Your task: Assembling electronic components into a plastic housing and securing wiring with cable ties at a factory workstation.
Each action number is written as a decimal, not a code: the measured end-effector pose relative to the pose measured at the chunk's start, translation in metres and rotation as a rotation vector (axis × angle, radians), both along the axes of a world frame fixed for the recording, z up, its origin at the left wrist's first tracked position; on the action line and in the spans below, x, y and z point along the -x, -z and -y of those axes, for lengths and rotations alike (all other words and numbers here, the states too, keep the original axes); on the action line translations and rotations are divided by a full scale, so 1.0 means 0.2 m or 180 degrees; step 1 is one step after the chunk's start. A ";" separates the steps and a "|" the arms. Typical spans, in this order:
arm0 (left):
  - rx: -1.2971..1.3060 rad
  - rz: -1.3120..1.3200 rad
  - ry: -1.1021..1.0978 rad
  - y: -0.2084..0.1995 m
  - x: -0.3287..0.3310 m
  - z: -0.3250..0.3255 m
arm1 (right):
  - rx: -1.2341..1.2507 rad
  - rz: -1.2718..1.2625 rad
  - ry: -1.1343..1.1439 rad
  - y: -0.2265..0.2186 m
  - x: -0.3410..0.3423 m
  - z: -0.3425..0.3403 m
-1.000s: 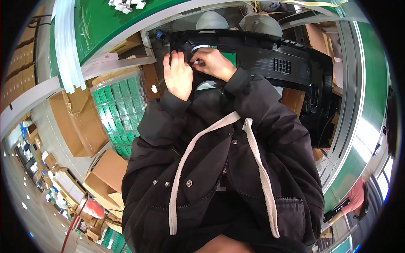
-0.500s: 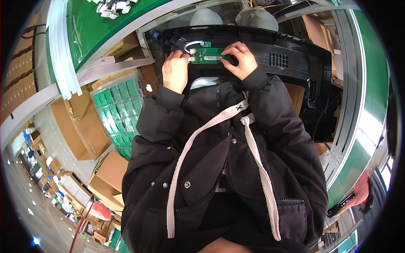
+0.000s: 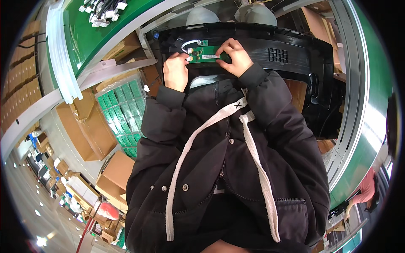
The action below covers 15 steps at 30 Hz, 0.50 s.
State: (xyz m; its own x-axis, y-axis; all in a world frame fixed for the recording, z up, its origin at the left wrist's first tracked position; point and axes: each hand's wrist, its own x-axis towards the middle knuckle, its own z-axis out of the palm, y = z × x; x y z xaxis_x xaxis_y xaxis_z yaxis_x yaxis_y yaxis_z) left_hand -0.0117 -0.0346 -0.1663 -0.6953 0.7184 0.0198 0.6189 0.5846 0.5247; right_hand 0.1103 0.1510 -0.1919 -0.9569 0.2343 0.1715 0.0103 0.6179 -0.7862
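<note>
A green circuit board [image 3: 201, 55] lies flat on the long black plastic housing [image 3: 249, 49] at the top of the view. My left hand [image 3: 176, 71] is at the board's left end, fingers closed in a pinch on a small white connector [image 3: 188, 60]. My right hand [image 3: 237, 59] holds the board's right part, thumb on the near side and fingertips on the far side. A white cable [image 3: 188, 42] loops from the board's left end to a smaller green board [image 3: 204, 43] just beyond it.
Bagged green circuit boards [image 3: 122, 109] lie at the left beside an opened cardboard box [image 3: 84, 130]. White-plugged cables [image 3: 103, 14] sit on a green bench [image 3: 90, 36] at the far left. Metal rails [image 3: 352, 84] run along the right. Another person [image 3: 366, 187] is at the lower right.
The view has shifted slightly. My right fingertips have moved a little inward along the board from its right end. My left hand stays at the connector.
</note>
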 end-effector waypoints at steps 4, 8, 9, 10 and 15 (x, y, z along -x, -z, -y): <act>-0.0004 -0.0142 -0.0195 -0.01 -0.08 -0.04 | -0.0048 0.0038 0.0003 0.01 0.00 0.01; -0.0296 -0.0371 -0.0565 -0.01 -0.18 -0.10 | -0.0087 -0.0015 0.0045 0.01 0.01 0.02; -0.0408 -0.0424 -0.0705 0.01 -0.19 -0.11 | -0.0115 0.0013 0.0045 0.01 0.01 0.02; -0.0520 -0.0477 -0.0845 0.02 -0.20 -0.12 | -0.0142 0.0042 0.0044 0.01 0.00 0.03; -0.0443 -0.0648 -0.1295 0.06 -0.21 -0.13 | -0.0157 -0.0045 0.0062 0.01 0.00 0.03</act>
State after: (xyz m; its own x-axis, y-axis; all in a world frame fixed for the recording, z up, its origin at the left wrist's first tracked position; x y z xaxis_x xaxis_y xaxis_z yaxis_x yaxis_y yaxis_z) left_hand 0.0295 -0.0093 -0.1782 -0.8917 0.3694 0.2616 0.4527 0.7336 0.5069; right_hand 0.1098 0.1441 -0.1945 -0.9497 0.2436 0.1970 0.0116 0.6558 -0.7549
